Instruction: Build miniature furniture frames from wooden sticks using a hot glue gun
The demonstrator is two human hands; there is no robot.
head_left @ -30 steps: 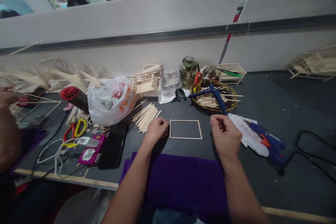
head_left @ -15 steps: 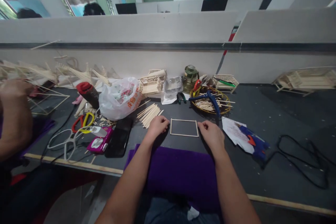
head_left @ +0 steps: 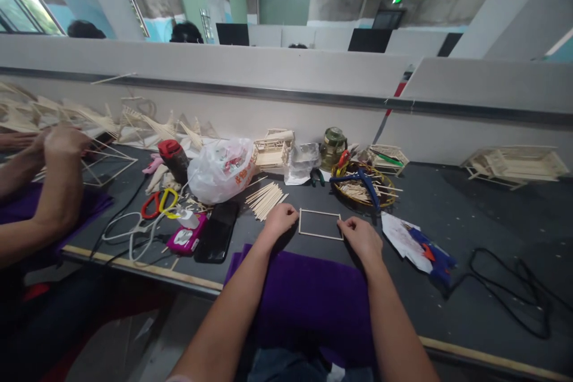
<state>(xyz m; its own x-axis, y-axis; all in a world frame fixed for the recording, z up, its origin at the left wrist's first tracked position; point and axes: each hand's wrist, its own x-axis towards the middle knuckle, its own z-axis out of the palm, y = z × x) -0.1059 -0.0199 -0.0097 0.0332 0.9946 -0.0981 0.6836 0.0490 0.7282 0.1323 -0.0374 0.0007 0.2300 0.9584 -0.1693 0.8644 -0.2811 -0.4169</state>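
Observation:
A small rectangular frame of thin wooden sticks (head_left: 320, 213) lies flat on the dark table between my hands. My left hand (head_left: 281, 221) rests at its left side, fingers pinched together close to the upper left corner; whether they grip anything is hidden. My right hand (head_left: 362, 237) pinches the frame's right side near its upper corner. Beyond my left hand lies a fanned pile of loose sticks (head_left: 267, 199). A folded purple cloth (head_left: 313, 292) covers the table edge and my lap, under my forearms.
A round basket of sticks (head_left: 338, 196) stands ahead, a blue glue gun (head_left: 367, 186) across it. To the left are a phone (head_left: 218, 231), a pink box (head_left: 187, 236), scissors (head_left: 168, 203) and a plastic bag (head_left: 221, 170). A co-worker's arm (head_left: 62, 191) is at far left; a black cable (head_left: 505, 286) lies right.
The camera view has tilted up and shifted left. My right fingertips have come onto the frame's right side. The co-worker's hands at the left show more fully.

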